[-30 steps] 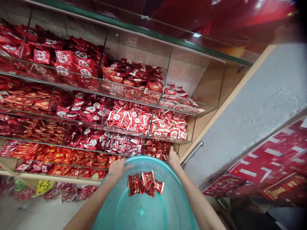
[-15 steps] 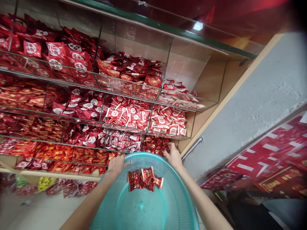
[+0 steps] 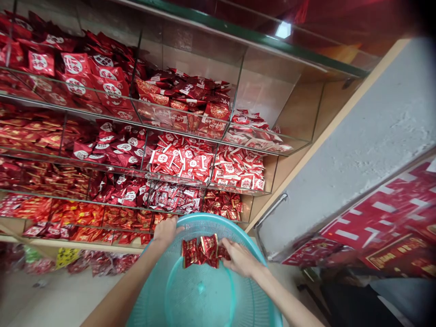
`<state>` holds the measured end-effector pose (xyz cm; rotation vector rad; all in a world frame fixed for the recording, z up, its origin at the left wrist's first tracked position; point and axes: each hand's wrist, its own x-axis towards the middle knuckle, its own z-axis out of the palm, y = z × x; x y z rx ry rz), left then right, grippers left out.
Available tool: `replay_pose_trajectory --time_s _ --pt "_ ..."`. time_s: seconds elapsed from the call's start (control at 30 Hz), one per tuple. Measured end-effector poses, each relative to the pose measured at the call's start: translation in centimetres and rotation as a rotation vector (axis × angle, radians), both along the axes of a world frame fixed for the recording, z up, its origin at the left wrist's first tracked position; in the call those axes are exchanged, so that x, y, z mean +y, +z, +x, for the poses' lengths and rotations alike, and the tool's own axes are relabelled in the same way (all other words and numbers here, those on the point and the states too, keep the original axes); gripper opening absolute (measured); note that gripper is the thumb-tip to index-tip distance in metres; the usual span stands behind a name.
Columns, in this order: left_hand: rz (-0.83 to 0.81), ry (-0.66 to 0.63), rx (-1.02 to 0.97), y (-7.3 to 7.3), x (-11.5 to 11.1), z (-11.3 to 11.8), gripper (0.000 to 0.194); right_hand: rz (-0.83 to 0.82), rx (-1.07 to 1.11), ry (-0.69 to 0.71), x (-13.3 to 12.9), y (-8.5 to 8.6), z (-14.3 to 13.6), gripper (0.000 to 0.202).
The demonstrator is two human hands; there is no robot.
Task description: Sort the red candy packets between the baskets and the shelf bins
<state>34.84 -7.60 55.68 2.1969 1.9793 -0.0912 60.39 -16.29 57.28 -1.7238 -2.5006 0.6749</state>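
A turquoise plastic basket with a mesh wall stands in front of the shelves, its far rim close to the lowest bins. My left hand grips the rim at the far left, thumb inside. Inside, near the far wall, lies a small cluster of red-and-gold wrapped candies. My right hand reaches over the right side into the basket, fingers closed at the right end of the cluster, around a red wrapped candy. Its fingertips are partly hidden among the wrappers. Similar candies fill the shelf bin just beyond the rim.
Glass-fronted shelves hold many red candy packets in divided bins. A wooden side panel and a grey wall bound the right. Red patterned packages sit at lower right. Bagged goods lie under the bottom shelf.
My right hand has moved from the lower right shelf bin down and left into the basket, to the candies there. My left hand stays on the rim.
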Motion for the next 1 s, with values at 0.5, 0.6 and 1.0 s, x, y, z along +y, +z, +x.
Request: replay_pose_trajectory --time_s 0.5,0.6,1.0 --pt "0.027 -0.025 0.033 0.2 0.1 0.1 0.044 0.018 -0.197 0.091 -1.1 -4.7 -1.6 0.033" --pt "0.016 -0.016 0.031 0.2 0.0 0.1 0.044 0.028 -0.189 0.084 -1.0 -5.2 -1.6 0.034" --pt "0.019 0.023 0.004 -0.2 0.0 0.0 0.043 0.192 -0.067 -0.020 1.8 -0.8 -0.4 0.027"
